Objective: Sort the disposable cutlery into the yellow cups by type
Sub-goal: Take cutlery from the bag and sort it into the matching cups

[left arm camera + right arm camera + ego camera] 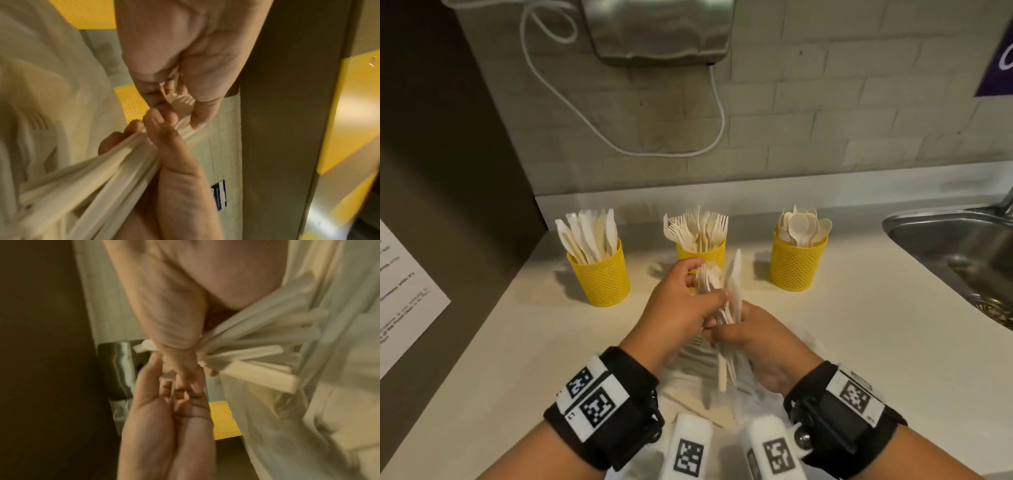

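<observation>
Three yellow mesh cups stand in a row at the back: a knife cup [601,274] on the left, a fork cup [705,255] in the middle, a spoon cup [796,263] on the right. In front of the fork cup my right hand [726,334] [191,368] grips a mixed bundle of cream cutlery [727,301] by the handles, a knife sticking up highest. My left hand [705,284] [179,104] pinches the fork heads [182,101] at the bundle's top. The handles [257,353] fan out below my right fist.
A crumpled clear plastic bag [698,377] with more cutlery lies on the white counter [859,342] under my wrists. A steel sink [962,246] is at the right edge. A metal dispenser [657,31] with a white cord hangs on the tiled wall; a printed sheet [400,301] is at left.
</observation>
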Action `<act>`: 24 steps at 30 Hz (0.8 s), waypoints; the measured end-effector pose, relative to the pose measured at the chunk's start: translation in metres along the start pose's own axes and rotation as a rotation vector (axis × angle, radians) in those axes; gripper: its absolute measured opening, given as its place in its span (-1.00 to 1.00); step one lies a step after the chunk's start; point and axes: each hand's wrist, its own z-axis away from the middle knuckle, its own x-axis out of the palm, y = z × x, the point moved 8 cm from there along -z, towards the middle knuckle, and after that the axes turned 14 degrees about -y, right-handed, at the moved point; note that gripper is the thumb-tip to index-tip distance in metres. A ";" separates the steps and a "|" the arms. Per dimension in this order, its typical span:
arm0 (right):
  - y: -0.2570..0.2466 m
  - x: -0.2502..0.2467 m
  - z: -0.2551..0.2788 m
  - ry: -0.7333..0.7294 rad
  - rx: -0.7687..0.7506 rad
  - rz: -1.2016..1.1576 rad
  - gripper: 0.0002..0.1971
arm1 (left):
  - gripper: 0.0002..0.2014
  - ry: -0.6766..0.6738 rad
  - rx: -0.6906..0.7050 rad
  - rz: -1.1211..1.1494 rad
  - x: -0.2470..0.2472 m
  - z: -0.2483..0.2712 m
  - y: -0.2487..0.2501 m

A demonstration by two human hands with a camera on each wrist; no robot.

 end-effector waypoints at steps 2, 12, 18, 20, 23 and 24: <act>0.006 -0.002 0.002 -0.029 0.036 -0.153 -0.72 | -0.48 -0.053 -0.015 0.169 0.000 -0.003 -0.006; 0.021 -0.008 0.001 -0.014 0.142 -0.537 -0.76 | -0.84 -0.141 -0.050 0.262 -0.010 -0.020 -0.007; 0.023 -0.034 0.006 0.187 0.091 -0.630 -0.93 | -0.86 0.010 0.096 0.455 -0.053 -0.037 0.038; 0.021 -0.040 0.009 0.214 0.060 -0.662 -0.93 | -0.80 0.091 0.201 0.427 -0.071 -0.050 0.058; 0.019 -0.045 0.013 0.242 0.030 -0.649 -0.94 | -0.59 0.173 0.305 0.264 -0.083 -0.070 0.080; 0.019 -0.045 0.015 0.244 0.021 -0.640 -0.95 | -0.56 0.187 0.320 0.188 -0.082 -0.077 0.083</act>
